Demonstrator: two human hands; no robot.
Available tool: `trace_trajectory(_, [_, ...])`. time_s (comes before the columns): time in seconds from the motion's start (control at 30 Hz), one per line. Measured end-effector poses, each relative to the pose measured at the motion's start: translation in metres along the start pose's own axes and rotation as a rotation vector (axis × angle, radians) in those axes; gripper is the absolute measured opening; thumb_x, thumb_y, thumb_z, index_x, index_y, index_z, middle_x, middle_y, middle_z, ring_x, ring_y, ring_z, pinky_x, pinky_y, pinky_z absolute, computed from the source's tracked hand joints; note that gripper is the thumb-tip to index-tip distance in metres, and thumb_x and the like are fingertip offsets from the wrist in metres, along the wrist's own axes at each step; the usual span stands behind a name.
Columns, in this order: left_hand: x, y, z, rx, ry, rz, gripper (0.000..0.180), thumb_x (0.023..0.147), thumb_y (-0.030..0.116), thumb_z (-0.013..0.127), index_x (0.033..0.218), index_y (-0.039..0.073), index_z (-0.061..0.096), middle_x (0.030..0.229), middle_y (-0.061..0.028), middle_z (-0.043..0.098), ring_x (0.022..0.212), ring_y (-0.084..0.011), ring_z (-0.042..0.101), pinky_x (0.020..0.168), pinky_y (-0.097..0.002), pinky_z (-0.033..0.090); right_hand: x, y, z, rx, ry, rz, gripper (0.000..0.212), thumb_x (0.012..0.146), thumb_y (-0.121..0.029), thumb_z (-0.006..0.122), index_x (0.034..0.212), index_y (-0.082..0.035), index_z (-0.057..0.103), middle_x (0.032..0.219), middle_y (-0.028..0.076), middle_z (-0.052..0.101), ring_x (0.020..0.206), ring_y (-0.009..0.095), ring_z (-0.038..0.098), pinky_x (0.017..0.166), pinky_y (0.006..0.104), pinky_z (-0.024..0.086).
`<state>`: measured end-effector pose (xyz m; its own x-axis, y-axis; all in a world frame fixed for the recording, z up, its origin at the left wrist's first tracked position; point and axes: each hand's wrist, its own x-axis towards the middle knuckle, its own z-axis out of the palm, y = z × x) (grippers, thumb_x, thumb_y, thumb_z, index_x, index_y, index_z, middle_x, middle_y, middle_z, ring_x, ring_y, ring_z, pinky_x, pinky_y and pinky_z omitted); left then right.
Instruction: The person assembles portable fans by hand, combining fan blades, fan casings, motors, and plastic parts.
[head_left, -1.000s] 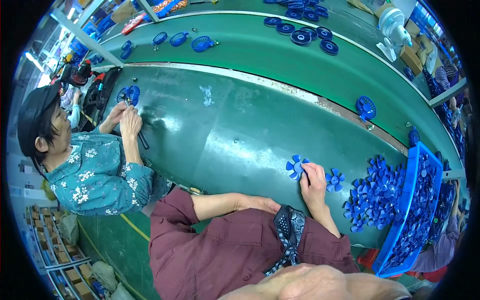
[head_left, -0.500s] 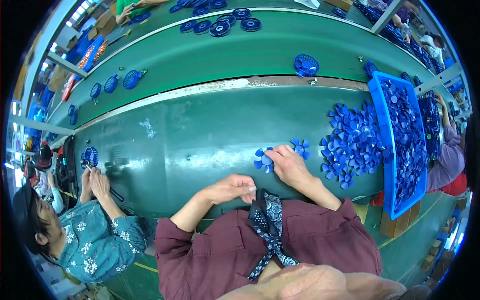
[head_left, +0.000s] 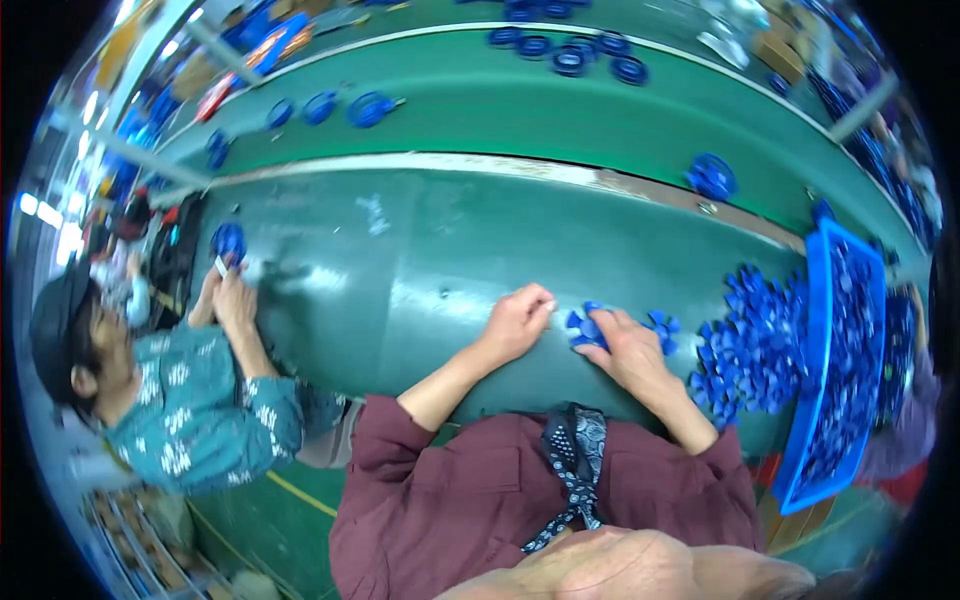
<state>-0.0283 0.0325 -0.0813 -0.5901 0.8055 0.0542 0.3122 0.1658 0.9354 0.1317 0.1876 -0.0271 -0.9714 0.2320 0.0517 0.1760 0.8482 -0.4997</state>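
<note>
My right hand (head_left: 634, 352) is closed on a small blue fan blade (head_left: 582, 328) lying at the table surface, its fingers covering part of the blades. Just beyond that hand, to its right, sits another blue fan blade (head_left: 663, 327). My left hand (head_left: 518, 322) is held just left of the gripped fan blade, apart from it, fingertips pinched together. Whatever is between those fingertips, if anything, is too small to make out. A heap of blue fan blades (head_left: 755, 345) spreads over the green table (head_left: 450, 245) to the right.
A blue tray (head_left: 815, 310) full of fan blades stands at the right edge. Behind the table runs a green conveyor belt (head_left: 480, 115) carrying blue round fan housings (head_left: 368, 108). At left, a co-worker (head_left: 200, 400) handles a blue fan part (head_left: 229, 240).
The view has swung, so the scene sits farther right. My left hand has moved forward, up beside the fan blade. My right hand stays on that blade, its fingers now covering more of it.
</note>
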Motion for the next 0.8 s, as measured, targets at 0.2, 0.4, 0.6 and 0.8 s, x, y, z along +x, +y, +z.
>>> trace_trajectory(0.2, [0.004, 0.010, 0.002, 0.041, 0.077, 0.195, 0.012, 0.091, 0.014, 0.059, 0.089, 0.002, 0.058, 0.072, -0.0107, 0.059, 0.062, -0.0213, 0.059, 0.058, -0.0350, 0.047, 0.007, -0.002, 0.008, -0.109, 0.054, 0.040, 0.039, 0.073, -0.025, 0.077, 0.102, -0.005, 0.062, 0.084, 0.014, 0.064, 0.075, 0.032, 0.064, 0.065, 0.0406, 0.050])
trace_trajectory(0.4, [0.001, 0.002, 0.000, 0.055, 0.100, 0.203, 0.012, 0.090, 0.015, 0.059, 0.088, 0.003, 0.057, 0.076, -0.0125, 0.061, 0.066, -0.0287, 0.060, 0.059, -0.0397, 0.047, 0.057, 0.040, -0.027, 0.344, -0.023, 0.155, 0.021, 0.075, -0.007, 0.072, 0.093, -0.001, 0.061, 0.064, 0.000, 0.053, 0.059, 0.007, 0.049, 0.053, 0.0241, 0.042])
trace_trajectory(0.6, [0.001, 0.010, -0.004, 0.038, 0.021, 0.178, 0.013, 0.090, 0.015, 0.059, 0.089, 0.003, 0.056, 0.079, -0.0121, 0.061, 0.069, -0.0297, 0.061, 0.061, -0.0402, 0.047, 0.136, 0.160, -0.086, 0.476, 0.327, 0.322, 0.016, 0.088, -0.020, 0.068, 0.089, -0.004, 0.066, 0.070, -0.005, 0.055, 0.062, 0.004, 0.046, 0.056, 0.0218, 0.036])
trace_trajectory(0.8, [0.005, 0.007, 0.002, 0.028, -0.032, 0.166, 0.014, 0.089, 0.015, 0.061, 0.092, 0.002, 0.057, 0.081, -0.0131, 0.062, 0.073, -0.0287, 0.062, 0.065, -0.0398, 0.049, 0.133, 0.236, -0.101, 0.419, 0.648, 0.427, 0.023, 0.088, -0.025, 0.068, 0.086, -0.002, 0.066, 0.070, 0.000, 0.058, 0.062, 0.007, 0.050, 0.056, 0.0236, 0.039])
